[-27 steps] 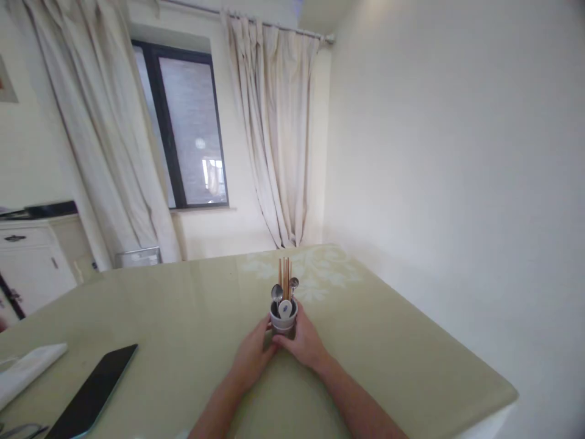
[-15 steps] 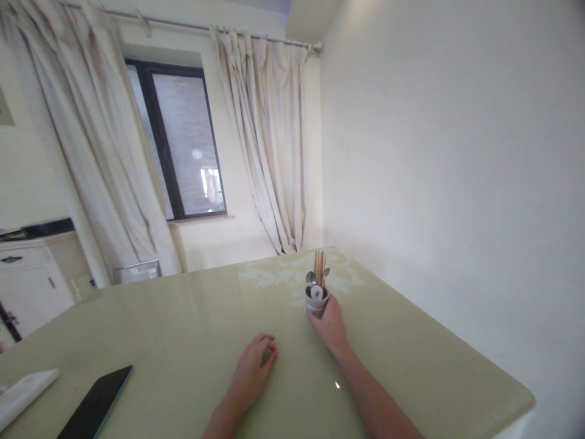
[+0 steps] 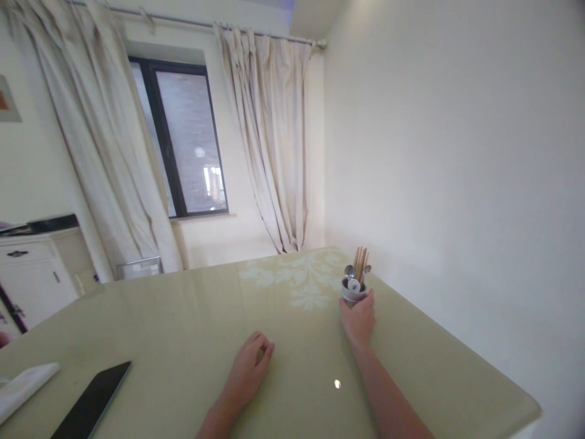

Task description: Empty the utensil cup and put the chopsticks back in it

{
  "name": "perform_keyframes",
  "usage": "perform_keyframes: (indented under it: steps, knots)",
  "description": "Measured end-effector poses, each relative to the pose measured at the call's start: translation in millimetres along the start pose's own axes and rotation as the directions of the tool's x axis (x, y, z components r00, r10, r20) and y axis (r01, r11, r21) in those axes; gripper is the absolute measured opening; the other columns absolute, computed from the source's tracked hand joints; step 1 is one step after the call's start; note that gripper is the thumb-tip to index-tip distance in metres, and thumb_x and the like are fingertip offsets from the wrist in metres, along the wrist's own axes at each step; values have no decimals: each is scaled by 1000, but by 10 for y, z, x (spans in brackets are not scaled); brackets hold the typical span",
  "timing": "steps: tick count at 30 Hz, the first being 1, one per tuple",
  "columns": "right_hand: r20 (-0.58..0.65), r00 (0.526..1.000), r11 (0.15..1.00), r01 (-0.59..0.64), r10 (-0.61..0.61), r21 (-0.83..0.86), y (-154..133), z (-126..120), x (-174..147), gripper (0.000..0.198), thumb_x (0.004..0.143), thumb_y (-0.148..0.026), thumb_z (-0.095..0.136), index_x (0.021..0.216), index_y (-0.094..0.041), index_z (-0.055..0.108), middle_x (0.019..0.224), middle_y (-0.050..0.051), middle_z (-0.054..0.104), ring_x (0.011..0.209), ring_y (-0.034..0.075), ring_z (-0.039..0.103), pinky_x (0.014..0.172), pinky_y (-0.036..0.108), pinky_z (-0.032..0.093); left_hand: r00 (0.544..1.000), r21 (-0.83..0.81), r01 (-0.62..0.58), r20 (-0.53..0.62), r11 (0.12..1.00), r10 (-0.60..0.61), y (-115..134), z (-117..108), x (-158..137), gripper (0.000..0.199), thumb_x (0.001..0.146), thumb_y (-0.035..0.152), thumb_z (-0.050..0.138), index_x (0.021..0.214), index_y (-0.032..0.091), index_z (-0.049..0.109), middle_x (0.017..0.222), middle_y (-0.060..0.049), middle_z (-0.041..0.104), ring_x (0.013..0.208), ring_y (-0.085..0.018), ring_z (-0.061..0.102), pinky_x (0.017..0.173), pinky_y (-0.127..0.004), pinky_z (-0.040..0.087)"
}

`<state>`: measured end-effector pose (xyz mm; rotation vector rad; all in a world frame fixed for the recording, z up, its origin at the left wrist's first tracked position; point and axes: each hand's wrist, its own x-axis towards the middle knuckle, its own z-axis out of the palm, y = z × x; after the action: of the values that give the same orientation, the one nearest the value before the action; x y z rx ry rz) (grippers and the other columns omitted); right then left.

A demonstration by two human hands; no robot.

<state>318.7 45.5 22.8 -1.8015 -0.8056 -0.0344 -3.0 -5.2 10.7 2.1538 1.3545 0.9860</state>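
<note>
A small grey utensil cup (image 3: 353, 293) stands on the pale green glossy table (image 3: 183, 317), near its far right edge by the wall. Wooden chopsticks (image 3: 359, 262) and a few metal spoons stick up out of it. My right hand (image 3: 359, 319) is wrapped around the cup's near side, arm stretched forward. My left hand (image 3: 249, 367) rests palm down on the table in the middle, fingers loosely curled, holding nothing.
A dark tablet (image 3: 89, 407) lies flat at the near left, with a folded white cloth (image 3: 25, 385) beside it. A white wall runs close along the table's right edge. Curtains, a window and a white cabinet (image 3: 31, 274) stand beyond the far side.
My right hand has slid the cup from the table's middle out to the far right. My left hand let go of the cup and now lies on the table.
</note>
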Motion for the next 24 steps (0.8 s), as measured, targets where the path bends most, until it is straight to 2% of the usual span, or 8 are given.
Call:
perform_keyframes:
  steps: [3, 5, 9, 11, 14, 16, 18, 24]
  knots:
    - [-72, 997, 1000, 23, -23, -3, -93, -33, -62, 108, 82, -55, 69, 165, -4, 23, 157, 37, 47, 143, 54, 47, 111, 67, 40, 1000, 38, 3, 26, 999, -4, 23, 3, 4, 50, 106, 53, 42, 68, 23, 54, 85, -5, 63, 84, -22, 64, 83, -35, 49]
    - [-126, 982, 989, 142, -138, 26, -181, -45, -181, 100, 89, -59, 63, 165, -6, 25, 159, 35, 44, 146, 53, 43, 113, 69, 37, 999, 79, -14, 45, 997, 10, 17, 28, 8, 52, 108, 51, 39, 68, 22, 56, 88, -6, 65, 87, -22, 65, 85, -36, 49]
    - [10, 842, 829, 529, -539, 183, -406, -52, -681, 74, 105, -52, 49, 166, -16, 27, 159, 26, 50, 148, 42, 46, 120, 65, 34, 998, 235, -42, 46, 971, 32, -67, 124, 17, 41, 105, 28, 34, 86, 21, 69, 97, -10, 73, 97, -26, 67, 94, -43, 52]
    - [218, 657, 689, 652, -722, 316, -539, -64, -1002, 66, 108, -45, 49, 167, -22, 29, 161, 21, 52, 149, 36, 48, 122, 58, 35, 996, 258, -76, 63, 963, 62, -124, 171, 20, 39, 99, 18, 36, 108, 21, 74, 113, -12, 77, 109, -28, 68, 102, -47, 53]
    - [456, 259, 496, 682, -851, 538, -721, -103, -1388, 58, 105, -47, 56, 160, -32, 46, 157, 12, 61, 144, 33, 56, 121, 53, 39, 983, 237, -156, 128, 959, 129, -177, 222, 17, 48, 93, 18, 48, 137, 24, 69, 140, -13, 72, 130, -30, 64, 115, -50, 49]
    - [520, 134, 473, 644, -844, 601, -798, -135, -1516, 50, 104, -49, 60, 152, -38, 56, 149, 5, 69, 137, 31, 62, 120, 51, 40, 977, 237, -170, 168, 956, 132, -181, 245, 9, 54, 90, 18, 54, 142, 27, 68, 143, -11, 71, 131, -30, 64, 118, -49, 49]
    - [543, 119, 487, 627, -831, 609, -828, -166, -1543, 44, 103, -48, 63, 146, -41, 61, 144, 2, 73, 132, 30, 66, 120, 50, 41, 972, 231, -183, 186, 956, 141, -174, 265, -1, 58, 90, 16, 53, 146, 29, 65, 144, -9, 72, 131, -28, 66, 120, -47, 49]
    - [545, 179, 518, 639, -819, 568, -796, -216, -1447, 46, 104, -42, 63, 149, -47, 59, 144, -1, 73, 134, 31, 66, 122, 51, 43, 970, 219, -221, 152, 950, 191, -170, 260, -8, 58, 92, 19, 53, 149, 27, 62, 150, -10, 68, 140, -28, 61, 123, -50, 47]
